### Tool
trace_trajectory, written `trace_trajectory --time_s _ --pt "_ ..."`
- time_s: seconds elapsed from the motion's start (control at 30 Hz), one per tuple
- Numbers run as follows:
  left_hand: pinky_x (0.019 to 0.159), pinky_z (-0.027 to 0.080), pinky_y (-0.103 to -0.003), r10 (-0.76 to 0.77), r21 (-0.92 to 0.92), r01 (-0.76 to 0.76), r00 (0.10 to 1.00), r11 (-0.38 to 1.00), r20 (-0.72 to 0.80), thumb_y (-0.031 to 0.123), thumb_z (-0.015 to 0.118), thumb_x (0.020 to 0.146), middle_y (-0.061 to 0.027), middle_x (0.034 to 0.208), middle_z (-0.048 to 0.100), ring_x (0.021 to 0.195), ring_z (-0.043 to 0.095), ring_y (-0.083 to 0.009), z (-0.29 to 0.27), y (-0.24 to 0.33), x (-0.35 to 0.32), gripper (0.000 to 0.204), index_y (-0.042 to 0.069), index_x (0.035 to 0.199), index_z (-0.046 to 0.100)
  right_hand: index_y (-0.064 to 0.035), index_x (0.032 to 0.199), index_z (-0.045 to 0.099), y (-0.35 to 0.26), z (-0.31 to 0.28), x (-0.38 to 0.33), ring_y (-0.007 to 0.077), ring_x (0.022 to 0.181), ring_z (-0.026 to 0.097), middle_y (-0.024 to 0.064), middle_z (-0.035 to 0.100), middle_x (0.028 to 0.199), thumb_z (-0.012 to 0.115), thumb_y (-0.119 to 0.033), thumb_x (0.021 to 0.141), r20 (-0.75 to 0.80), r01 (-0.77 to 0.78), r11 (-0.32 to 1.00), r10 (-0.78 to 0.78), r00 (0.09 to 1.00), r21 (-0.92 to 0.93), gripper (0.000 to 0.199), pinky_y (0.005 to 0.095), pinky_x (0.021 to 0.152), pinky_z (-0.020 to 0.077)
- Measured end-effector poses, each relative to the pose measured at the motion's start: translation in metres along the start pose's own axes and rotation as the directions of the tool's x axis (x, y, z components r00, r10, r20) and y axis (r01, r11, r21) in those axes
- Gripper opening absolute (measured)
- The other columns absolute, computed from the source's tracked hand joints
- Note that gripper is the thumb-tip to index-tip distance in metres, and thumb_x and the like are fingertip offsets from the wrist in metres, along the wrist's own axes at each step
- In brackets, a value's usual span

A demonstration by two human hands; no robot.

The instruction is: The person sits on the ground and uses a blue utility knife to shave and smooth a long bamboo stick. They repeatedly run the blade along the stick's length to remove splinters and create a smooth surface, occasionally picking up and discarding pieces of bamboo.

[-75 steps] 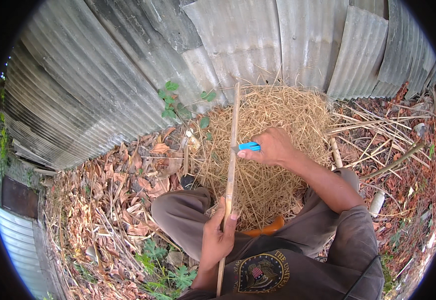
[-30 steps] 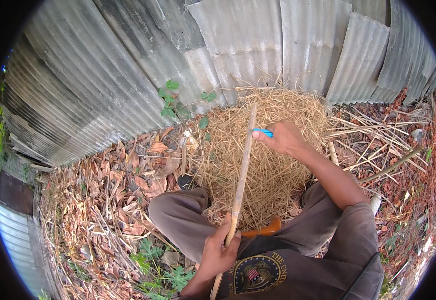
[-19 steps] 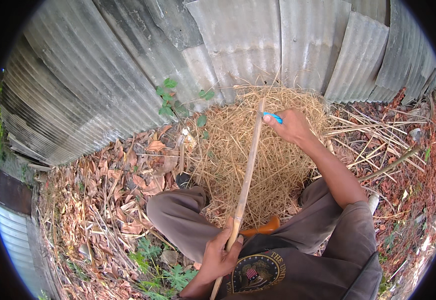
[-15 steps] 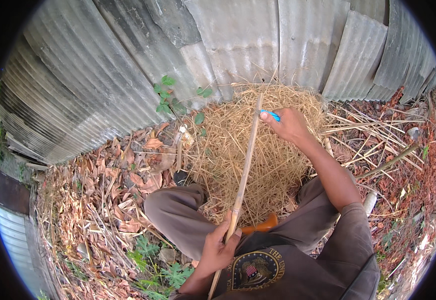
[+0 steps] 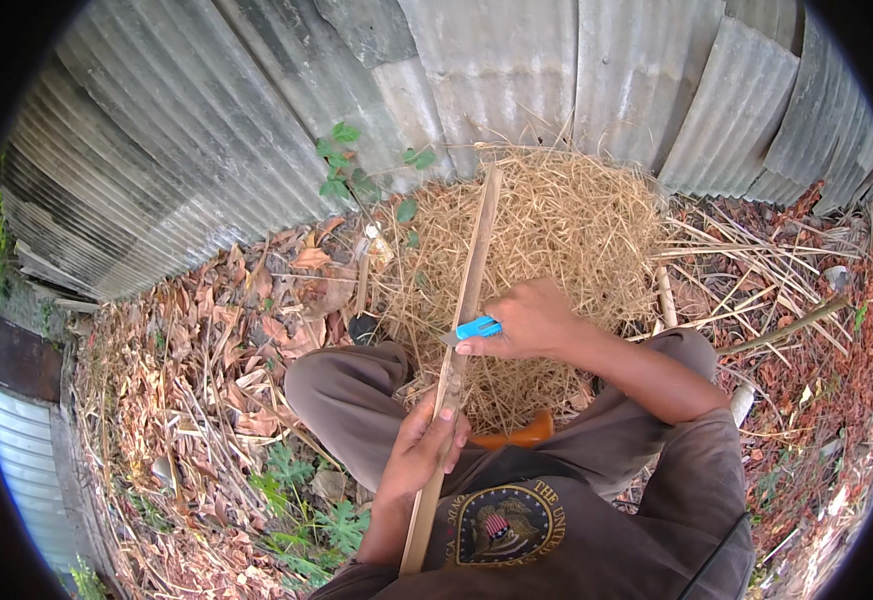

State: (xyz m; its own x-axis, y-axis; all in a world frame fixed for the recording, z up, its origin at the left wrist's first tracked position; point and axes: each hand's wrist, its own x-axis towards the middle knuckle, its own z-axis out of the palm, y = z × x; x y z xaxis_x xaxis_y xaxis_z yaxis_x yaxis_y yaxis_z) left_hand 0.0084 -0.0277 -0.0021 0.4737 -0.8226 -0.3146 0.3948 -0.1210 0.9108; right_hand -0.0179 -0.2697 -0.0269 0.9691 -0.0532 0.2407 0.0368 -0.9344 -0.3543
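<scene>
A long, pale bamboo strip slants from my lap up over the straw heap, its broad face turned up. My left hand is wrapped round its lower part. In my right hand is a blue utility knife, its short metal blade against the strip a little above my left hand. Pale shavings lie in a thick heap beyond and under the strip, between my bent legs. A smooth orange piece shows at my lap; its kind I cannot tell.
Corrugated metal sheets form a wall behind the heap. Dry leaves cover the ground at left, with a green plant nearby. Thin strips and a stick lie at right. A leafy stem stands by the wall.
My right hand has drawn the knife down along the bamboo strip toward my left hand. The strip's far end has shifted left, and its broader face now shows.
</scene>
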Motion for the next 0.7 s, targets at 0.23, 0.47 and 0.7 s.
trace_trajectory --time_s 0.23,0.47,0.7 --pt "0.045 0.034 -0.019 0.016 0.110 -0.015 1.000 0.994 -0.015 0.020 0.042 0.102 -0.0003 0.074 0.044 0.052 0.040 -0.0052 -0.003 -0.004 0.009 0.034 0.005 0.132 0.038 -0.0111 0.051 0.059 0.014 0.013 0.010 0.0258 0.037 0.053 0.0080 0.049 0.041 0.054 -0.080 0.070 -0.105 0.068 0.996 -0.073 0.992 -0.052 0.072 0.0361 0.037 0.0385" --pt "0.048 0.034 -0.019 0.018 0.122 -0.015 1.000 0.992 -0.022 0.014 0.042 0.101 0.0008 0.075 0.043 0.054 0.039 -0.0049 -0.005 0.002 0.009 0.033 0.005 0.132 0.036 -0.0118 0.050 0.059 0.030 0.018 0.026 0.0251 0.036 0.052 0.0067 0.045 0.038 0.051 -0.084 0.069 -0.180 0.053 0.990 -0.076 0.981 -0.128 0.075 0.0371 0.037 0.0380" --pt "0.049 0.035 -0.020 -0.013 0.147 0.015 1.000 0.989 -0.016 0.010 0.040 0.101 0.0004 0.075 0.043 0.054 0.040 -0.0061 -0.008 0.001 0.004 0.036 0.006 0.136 0.032 -0.0108 0.050 0.057 0.064 0.020 0.043 0.0249 0.035 0.050 0.0066 0.044 0.038 0.044 -0.085 0.071 -0.249 0.042 0.984 -0.084 0.965 -0.171 0.079 0.0374 0.037 0.0372"
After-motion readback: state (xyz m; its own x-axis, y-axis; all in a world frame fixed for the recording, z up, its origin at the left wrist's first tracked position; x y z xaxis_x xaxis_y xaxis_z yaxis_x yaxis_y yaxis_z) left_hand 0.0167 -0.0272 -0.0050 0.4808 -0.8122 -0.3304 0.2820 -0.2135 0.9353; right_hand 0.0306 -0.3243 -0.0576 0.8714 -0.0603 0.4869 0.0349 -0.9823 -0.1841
